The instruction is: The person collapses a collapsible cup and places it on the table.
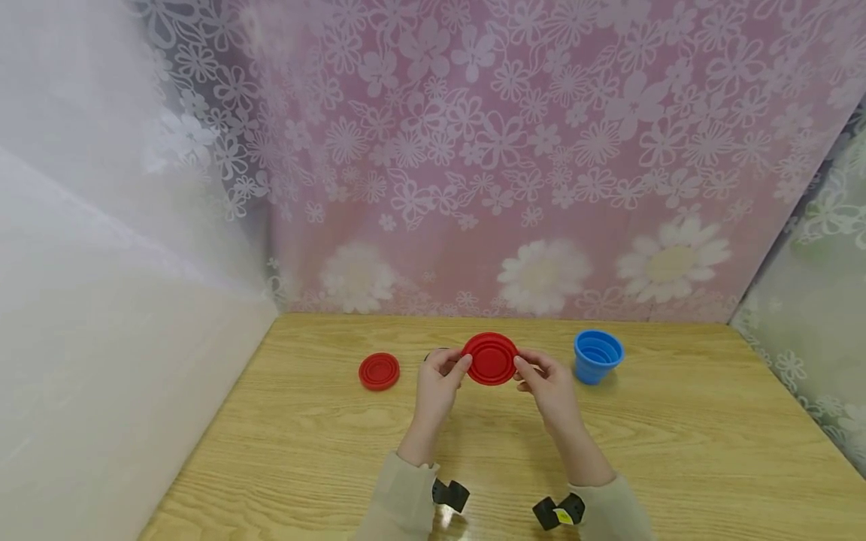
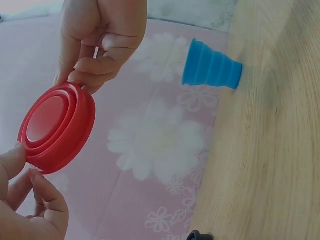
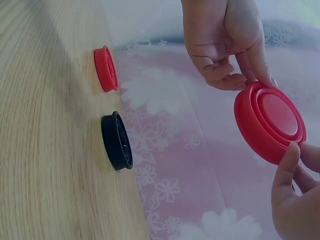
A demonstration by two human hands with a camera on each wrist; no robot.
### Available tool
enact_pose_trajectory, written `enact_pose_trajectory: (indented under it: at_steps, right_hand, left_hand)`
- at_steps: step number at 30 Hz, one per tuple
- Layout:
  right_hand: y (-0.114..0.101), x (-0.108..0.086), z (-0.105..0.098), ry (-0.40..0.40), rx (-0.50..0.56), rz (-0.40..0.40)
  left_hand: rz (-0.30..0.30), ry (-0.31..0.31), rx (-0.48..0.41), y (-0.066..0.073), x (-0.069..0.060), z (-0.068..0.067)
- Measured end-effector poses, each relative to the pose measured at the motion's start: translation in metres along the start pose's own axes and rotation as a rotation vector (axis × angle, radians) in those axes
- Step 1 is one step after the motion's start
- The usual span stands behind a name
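Note:
A collapsed red folding cup (image 1: 490, 359) is held up above the table, its concentric rings facing the head camera. The left hand (image 1: 436, 387) pinches its left edge between thumb and fingers. On the opposite edge, the right hand (image 1: 555, 391) grips the rim the same way. The right wrist view shows the cup's flat disc and raised rings, with the left hand (image 3: 225, 45) at the top and the right hand (image 3: 300, 200) lower right. Behind the left hand, a flattened black folding cup (image 3: 117, 141) is mostly hidden in the head view.
Another flattened red folding cup (image 1: 379, 371) lies left of the hands on the wooden table (image 1: 304, 451). To the right stands a blue folding cup (image 1: 598, 357), extended and upright. A pink flowered curtain (image 1: 433, 188) hangs behind; a pale sheet (image 1: 122, 300) borders the left.

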State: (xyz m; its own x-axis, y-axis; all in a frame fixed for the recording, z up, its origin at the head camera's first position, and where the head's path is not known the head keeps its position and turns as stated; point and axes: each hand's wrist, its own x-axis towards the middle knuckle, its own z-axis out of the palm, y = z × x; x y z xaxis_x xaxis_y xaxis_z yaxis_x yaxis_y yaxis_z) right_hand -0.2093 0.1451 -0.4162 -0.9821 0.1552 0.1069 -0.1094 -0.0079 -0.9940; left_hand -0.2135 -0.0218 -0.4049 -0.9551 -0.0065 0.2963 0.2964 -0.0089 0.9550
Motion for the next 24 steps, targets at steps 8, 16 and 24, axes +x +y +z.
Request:
enact_pose_trajectory:
  at_steps: [8,16,24]
  right_hand:
    - [-0.0014,-0.0007,0.0019,-0.005,0.077,0.019]
    - [-0.0015,0.0001,0.0003,0.002,0.113,0.018]
    - [0.0000,0.0005,-0.0015,0.000,0.113,-0.006]
  left_hand:
    - [-0.052,0.000,-0.040,0.0013,-0.0002,-0.0002]
    - [-0.080,0.010,-0.111,0.0008,0.0002,0.0006]
    - [-0.084,0.026,-0.149,0.0000,0.0005,0.0003]
